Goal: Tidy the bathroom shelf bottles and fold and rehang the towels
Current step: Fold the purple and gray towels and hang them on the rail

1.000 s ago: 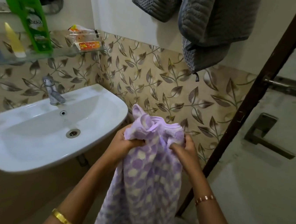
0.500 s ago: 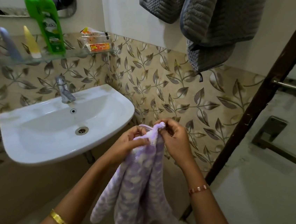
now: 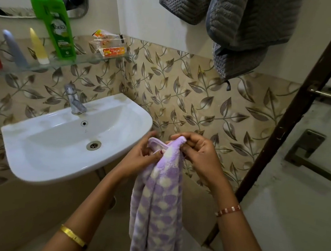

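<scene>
Right hand [image 3: 196, 155] pinches the top corner of the purple-and-white checked towel [image 3: 156, 210], fingers curled over the fabric. Left hand [image 3: 143, 155] grips the same bunched top edge just beside it, at what looks like a hanging loop (hard to be sure). Towel hangs straight down between the forearms, in front of the white sink [image 3: 55, 154]. Step in hand: towel part, probably lining up corners for a fold. Next move needs hands spread along the edge, cloth taut, then rehung near the grey towels [image 3: 239, 20] above. Green shampoo bottle [image 3: 54, 25] stands upright on the glass shelf [image 3: 69, 63].
</scene>
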The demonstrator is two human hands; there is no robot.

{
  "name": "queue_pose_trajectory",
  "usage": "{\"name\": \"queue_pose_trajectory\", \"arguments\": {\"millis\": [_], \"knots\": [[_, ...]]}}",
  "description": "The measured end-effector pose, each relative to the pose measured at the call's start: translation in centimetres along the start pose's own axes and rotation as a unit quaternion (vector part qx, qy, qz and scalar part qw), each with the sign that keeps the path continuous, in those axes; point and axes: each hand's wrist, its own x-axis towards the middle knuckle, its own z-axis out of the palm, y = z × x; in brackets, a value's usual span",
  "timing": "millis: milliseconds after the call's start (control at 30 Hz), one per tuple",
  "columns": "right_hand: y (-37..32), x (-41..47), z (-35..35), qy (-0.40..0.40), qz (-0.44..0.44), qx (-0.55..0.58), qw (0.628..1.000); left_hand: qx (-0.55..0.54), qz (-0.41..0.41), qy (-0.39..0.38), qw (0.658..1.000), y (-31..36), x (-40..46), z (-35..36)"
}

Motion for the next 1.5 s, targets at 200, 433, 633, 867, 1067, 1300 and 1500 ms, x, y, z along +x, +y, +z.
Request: {"name": "queue_pose_trajectory", "arguments": {"millis": [200,433,633,867,1067,1300,1500], "knots": [[0.4,0.1,-0.2,0.024,0.018,-0.009,1.0,0.02,0.047,-0.027,0.998,0.8,0.4,-0.1],[1.7,0.4,-0.2,0.095,0.022,-0.132,0.986,-0.086,0.084,0.124,0.985,2.5,0.6,-0.2],[1.8,0.9,-0.5,0.087,0.011,-0.201,0.976,0.136,0.135,0.196,0.962,1.7,1.4,-1.8],[1.0,1.9,-2.8,0.127,0.025,-0.169,0.977,0.163,0.076,0.288,0.941,0.0,0.9,-5.4],[2.0,2.6,-0.7,0.096,0.032,-0.221,0.97,-0.176,0.046,0.158,0.971,1.1,0.2,-3.8],[1.9,3.0,-1.0,0.141,0.015,-0.225,0.964,0.102,-0.042,0.163,0.98,0.2,1.2,-4.6],[1.2,3.1,-1.9,0.192,-0.047,-0.266,0.943,0.327,-0.14,0.225,0.907,-3.3,1.4,-7.3]]}}
